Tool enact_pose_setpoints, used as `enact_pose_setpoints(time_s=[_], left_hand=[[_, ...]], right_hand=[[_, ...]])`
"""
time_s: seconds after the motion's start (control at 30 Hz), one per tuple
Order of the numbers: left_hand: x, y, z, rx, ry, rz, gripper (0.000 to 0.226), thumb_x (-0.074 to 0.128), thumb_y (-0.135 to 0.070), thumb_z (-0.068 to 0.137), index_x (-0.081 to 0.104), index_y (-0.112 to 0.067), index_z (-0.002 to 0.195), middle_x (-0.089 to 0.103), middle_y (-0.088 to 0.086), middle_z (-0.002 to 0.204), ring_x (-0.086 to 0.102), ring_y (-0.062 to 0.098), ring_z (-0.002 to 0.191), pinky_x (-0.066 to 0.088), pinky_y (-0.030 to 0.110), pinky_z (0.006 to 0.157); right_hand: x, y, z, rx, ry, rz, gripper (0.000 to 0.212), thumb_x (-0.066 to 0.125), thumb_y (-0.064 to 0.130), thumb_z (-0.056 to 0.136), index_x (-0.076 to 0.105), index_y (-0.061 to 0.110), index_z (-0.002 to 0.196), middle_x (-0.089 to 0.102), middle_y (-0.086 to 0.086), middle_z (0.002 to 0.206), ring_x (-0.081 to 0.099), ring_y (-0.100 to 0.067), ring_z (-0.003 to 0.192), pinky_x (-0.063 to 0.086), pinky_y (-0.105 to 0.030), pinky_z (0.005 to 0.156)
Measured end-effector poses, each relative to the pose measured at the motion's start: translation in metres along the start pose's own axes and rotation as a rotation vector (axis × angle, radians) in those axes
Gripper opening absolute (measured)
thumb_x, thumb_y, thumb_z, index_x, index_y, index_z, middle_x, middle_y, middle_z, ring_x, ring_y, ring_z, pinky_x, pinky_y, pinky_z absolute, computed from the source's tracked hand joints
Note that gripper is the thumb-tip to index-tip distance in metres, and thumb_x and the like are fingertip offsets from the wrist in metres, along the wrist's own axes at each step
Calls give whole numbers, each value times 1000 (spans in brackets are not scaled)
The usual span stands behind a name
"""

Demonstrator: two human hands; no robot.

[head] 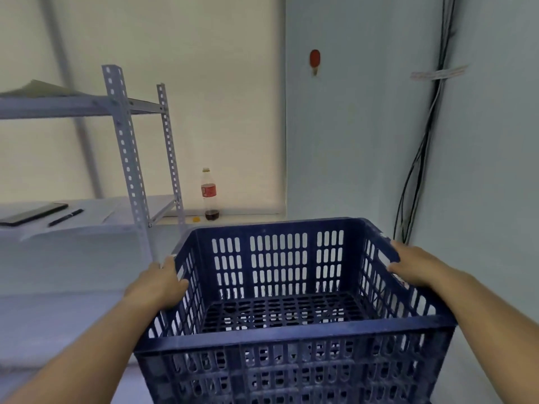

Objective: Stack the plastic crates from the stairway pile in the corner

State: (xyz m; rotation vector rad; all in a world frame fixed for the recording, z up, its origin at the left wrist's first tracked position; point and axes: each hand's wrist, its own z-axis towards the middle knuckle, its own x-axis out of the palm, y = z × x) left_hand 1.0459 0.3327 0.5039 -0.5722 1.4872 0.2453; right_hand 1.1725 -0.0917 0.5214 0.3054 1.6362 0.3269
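A dark blue slotted plastic crate fills the lower middle of the head view, open side up and empty. My left hand grips its left wall near the rim. My right hand grips the right wall at the handle slot. Both forearms reach in from the bottom corners. What lies under the crate is hidden by it.
A grey slotted-angle metal shelf rack stands close on the left, with a dark tablet and a pen on its shelf. A nearly empty cola bottle stands on the ledge behind. Black cables run down the right wall near the corner.
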Motion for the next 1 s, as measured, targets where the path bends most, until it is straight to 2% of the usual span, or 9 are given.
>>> enact_pose_setpoints(time_s=[0.07,0.13,0.37,0.47,0.53,0.67,0.87,0.93,1.0], left_hand=[[4,0,-3,46,2,116,73,39,-42,93,2,-16,150,26,13,151,43,32,127,41,40,99],[4,0,-2,67,20,124,77,39,-43,93,-5,-15,151,16,12,156,41,32,131,40,41,102],[-6,-1,-10,82,87,91,88,45,-53,89,-7,-18,151,3,11,160,28,31,140,29,41,112],[-6,-4,-32,135,-9,239,79,27,-63,91,-3,-23,152,-6,4,161,6,25,147,16,45,116],[-2,-7,-47,213,24,216,75,17,-66,90,1,-27,152,-4,1,161,0,21,148,9,45,117],[5,-7,-64,282,41,210,69,10,-66,90,15,-32,150,16,-3,160,13,19,146,8,46,115],[0,-8,-69,299,12,151,63,14,-62,93,26,-33,147,35,-4,152,31,20,139,11,46,111],[-2,-7,-70,317,-69,114,62,19,-59,94,25,-29,148,37,-3,151,32,20,139,12,46,112],[-2,-15,-69,362,-150,41,63,24,-57,94,22,-26,149,33,0,154,27,19,142,16,47,115]], right_hand=[[5,0,-3,17,17,-141,64,41,27,97,11,21,152,38,-16,144,51,-31,119,45,-39,98],[6,1,-5,23,23,-212,68,37,25,98,-1,22,153,26,-16,152,44,-32,129,42,-40,103],[-2,5,-17,23,83,-241,78,45,31,96,-8,21,153,17,-14,157,37,-32,136,37,-40,108],[6,6,-41,-2,-6,-370,67,37,45,97,6,27,153,18,-7,158,29,-32,138,32,-42,110],[17,10,-60,-29,-69,-397,59,29,56,96,18,34,150,12,1,160,23,-31,140,26,-43,110],[20,15,-71,-3,-107,-347,58,28,62,94,33,35,145,16,3,160,22,-32,140,25,-44,110],[17,16,-71,6,-203,-247,54,38,54,93,51,25,136,46,-6,145,43,-37,127,37,-43,102],[14,18,-79,-71,-326,-129,56,38,55,90,59,20,128,56,-9,135,50,-36,120,41,-43,96],[5,27,-92,-162,-499,140,44,46,44,92,66,13,118,62,-8,121,54,-34,112,41,-41,93]])
